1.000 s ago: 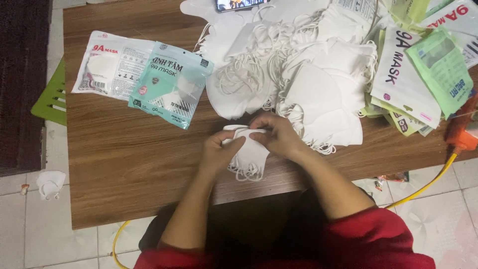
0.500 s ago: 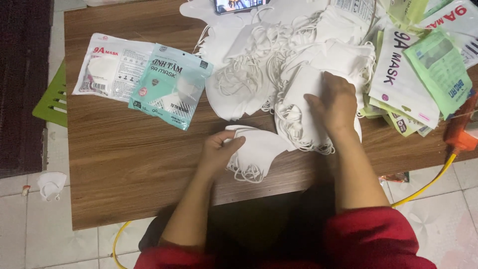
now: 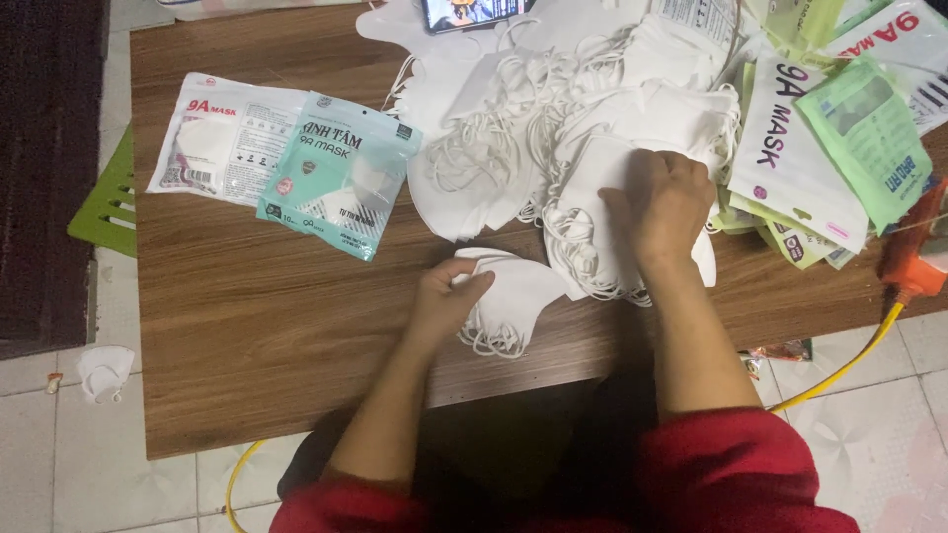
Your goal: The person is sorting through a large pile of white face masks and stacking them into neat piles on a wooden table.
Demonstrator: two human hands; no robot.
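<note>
Head view: my left hand (image 3: 444, 301) pinches the edge of a small stack of folded white masks (image 3: 513, 296) lying on the wood table (image 3: 257, 326), near its front edge, w/ ear loops spilling toward me. My right hand (image 3: 667, 202) rests fingers-down on the big pile of loose white masks (image 3: 553, 148); can't tell if it's gripping one. Teal mask packet (image 3: 341, 178) & white packet (image 3: 222, 138) sit to the left, more packets (image 3: 800, 158) at right.
</note>
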